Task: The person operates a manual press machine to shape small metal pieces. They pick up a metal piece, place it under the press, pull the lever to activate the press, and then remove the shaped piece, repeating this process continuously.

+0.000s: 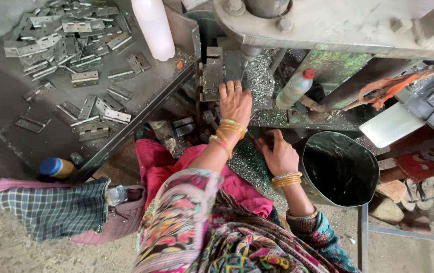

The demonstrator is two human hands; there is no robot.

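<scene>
My left hand [235,103], at centre frame, presses flat with fingers spread narrow against a metal piece [213,76] on the press [298,23]; gripping nothing. My right hand [279,154], lower and to the right, seems curled round a dark handle [257,143], half hidden. Hinges [75,55] pile on the tray [4,106], upper left.

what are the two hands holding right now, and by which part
Left hand lies flat, fingers open, on the metal fixture under the press, gripping nothing visible. Right hand is curled low by the bucket; its grasp cannot be told.
</scene>
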